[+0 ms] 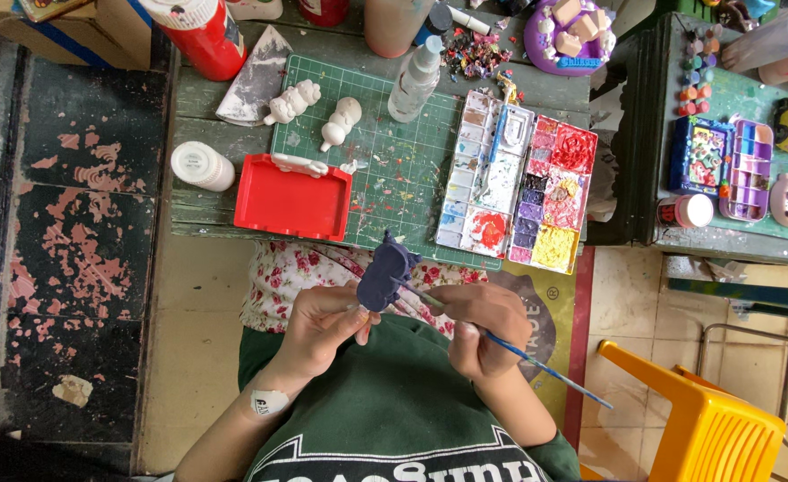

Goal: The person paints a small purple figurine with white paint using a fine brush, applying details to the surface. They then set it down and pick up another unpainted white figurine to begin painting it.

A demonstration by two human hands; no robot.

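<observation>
So from my feed: the left hand (318, 332) has its grip clamped on the bottom of a small dark blue figurine (385, 272), holding it up over the lap, just off the near edge of the bench (199, 212). The figurine's long axis runs up and slightly right from that grip, head end toward the bench. The right hand (483, 328) is pinched shut on a thin paintbrush (537, 364), and the bristle end lies to its left, touching or almost touching the figurine's side; can't tell which. The handle trails off down and right. So the right hand is the one working; the left just holds.

Further out on the bench: a red tray (291, 198) at the near edge, a green cutting mat (385, 161) with two unpainted white figures (318, 112), and a messy paint palette (519, 178) toward the right edge. Yellow plastic chair (706, 424) on the floor to the right.
</observation>
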